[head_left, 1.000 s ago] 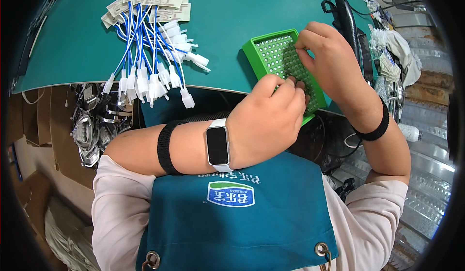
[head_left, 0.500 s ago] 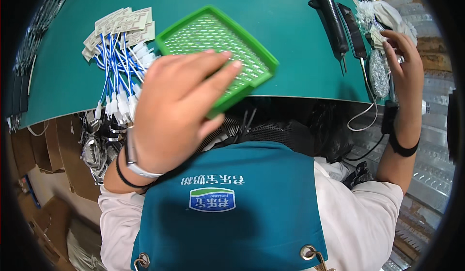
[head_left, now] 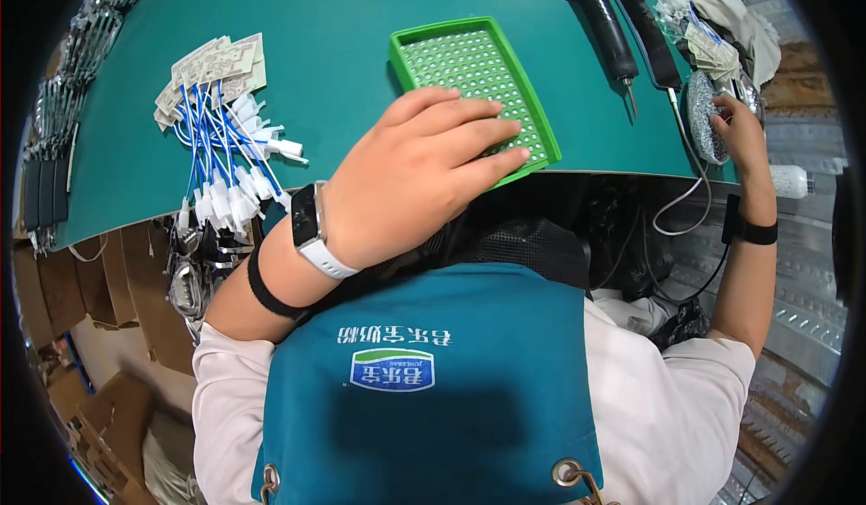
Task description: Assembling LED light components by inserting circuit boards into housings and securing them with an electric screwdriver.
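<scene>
A green rectangular tray [head_left: 548, 139] lies at the near table edge, its floor a grid of small round holes or studs. My left hand [head_left: 424, 166] rests across its near left side, fingers spread over the grid. At the far right, my right hand [head_left: 744, 135] reaches to an oval, silvery, grainy heap [head_left: 702, 117]. Its curled fingers touch or hover at the heap's right edge, thumb and forefinger slightly apart. Nothing shows between them. Whether the heap is loose small pieces or one mesh-like thing is too small to tell.
Left of the tray lies a bundle of blue and white wires [head_left: 209, 135] with white connectors and flat pale plates [head_left: 216, 61]. A black electric screwdriver [head_left: 600, 22] and a slim black device with a cable [head_left: 645, 36] lie right. Metal parts [head_left: 86, 63] line the left edge.
The green tray has turned upright and shifted right, with my left hand moving right along with it. My right hand has come down from the white and pale parts to the silvery heap.
</scene>
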A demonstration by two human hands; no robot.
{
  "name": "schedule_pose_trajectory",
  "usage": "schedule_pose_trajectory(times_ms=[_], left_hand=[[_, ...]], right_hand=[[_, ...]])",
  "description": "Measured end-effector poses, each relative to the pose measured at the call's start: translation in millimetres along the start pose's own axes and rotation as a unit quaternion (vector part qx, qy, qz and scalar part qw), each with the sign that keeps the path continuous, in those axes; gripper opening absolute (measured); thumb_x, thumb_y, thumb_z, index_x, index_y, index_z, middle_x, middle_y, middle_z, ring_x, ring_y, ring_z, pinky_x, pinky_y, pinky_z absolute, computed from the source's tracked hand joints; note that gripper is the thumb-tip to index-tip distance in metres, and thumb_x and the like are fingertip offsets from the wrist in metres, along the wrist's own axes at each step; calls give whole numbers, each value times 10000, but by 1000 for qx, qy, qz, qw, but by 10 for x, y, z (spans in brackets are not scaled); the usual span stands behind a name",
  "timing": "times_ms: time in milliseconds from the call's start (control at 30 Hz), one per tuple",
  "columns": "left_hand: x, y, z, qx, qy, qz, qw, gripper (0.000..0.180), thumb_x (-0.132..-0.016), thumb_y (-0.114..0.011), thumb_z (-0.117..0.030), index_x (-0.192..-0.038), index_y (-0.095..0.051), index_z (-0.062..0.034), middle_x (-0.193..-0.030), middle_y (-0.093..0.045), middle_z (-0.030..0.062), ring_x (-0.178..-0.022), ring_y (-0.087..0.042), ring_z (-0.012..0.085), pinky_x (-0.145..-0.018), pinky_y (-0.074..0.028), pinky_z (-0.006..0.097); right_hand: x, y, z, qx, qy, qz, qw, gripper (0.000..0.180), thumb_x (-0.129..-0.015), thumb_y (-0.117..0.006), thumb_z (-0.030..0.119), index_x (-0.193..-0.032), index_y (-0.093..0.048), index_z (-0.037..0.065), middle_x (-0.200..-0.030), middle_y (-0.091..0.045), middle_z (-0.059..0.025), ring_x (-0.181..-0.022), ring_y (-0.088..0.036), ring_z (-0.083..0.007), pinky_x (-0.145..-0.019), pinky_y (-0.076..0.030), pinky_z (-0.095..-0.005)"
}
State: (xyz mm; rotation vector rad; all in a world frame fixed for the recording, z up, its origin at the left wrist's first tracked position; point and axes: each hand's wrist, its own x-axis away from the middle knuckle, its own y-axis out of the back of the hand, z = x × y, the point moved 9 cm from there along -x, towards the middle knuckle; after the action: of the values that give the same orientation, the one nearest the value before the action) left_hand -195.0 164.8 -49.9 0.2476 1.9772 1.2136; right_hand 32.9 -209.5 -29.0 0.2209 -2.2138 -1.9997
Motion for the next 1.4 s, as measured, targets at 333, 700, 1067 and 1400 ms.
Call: schedule_pose_trajectory(times_ms=[333, 700, 1067, 1400], left_hand=[[79, 142, 208, -20, 148, 98, 984, 747, -653, -767, -351, -1294, -505, -71, -1362, -455, 161, -1287, -391, 373, -1039, -309, 492], [173, 177, 322, 20, 157, 26, 987, 623, -660, -774, -296, -1205, -579, -64, -1337, -488, 172, -1221, -467, 385, -988, -385, 451], [141, 149, 357, 46, 130, -10, 990, 614, -692, -745, -381, -1187, -585, -54, -1297, -525, 163, -1190, -498, 381, -966, -413, 447], [213, 177, 377, 59, 141, -29, 988, 612, -676, -767, -317, -1195, -574, -56, -1315, -522, 128, -1184, -510, 350, -948, -416, 428]], right_hand=[[-13, 156, -163, -57, -3, -84, 995, 177, -836, -644, 130, -940, -637, -13, -814, -661, -134, -741, -629, -212, -696, -473, -312], [-44, 96, -209, 19, -11, -76, 997, 228, -896, -594, 184, -1006, -655, -6, -902, -677, -164, -815, -651, -265, -746, -476, -329], [595, 827, 1816, -163, 188, -126, 960, 71, -874, -605, 27, -914, -641, -19, -826, -632, -67, -737, -589, -147, -703, -457, -247], [964, 367, 3642, -283, 438, 105, 847, 130, -704, -667, -23, -787, -580, 26, -720, -576, -101, -681, -585, -282, -609, -468, -366]])
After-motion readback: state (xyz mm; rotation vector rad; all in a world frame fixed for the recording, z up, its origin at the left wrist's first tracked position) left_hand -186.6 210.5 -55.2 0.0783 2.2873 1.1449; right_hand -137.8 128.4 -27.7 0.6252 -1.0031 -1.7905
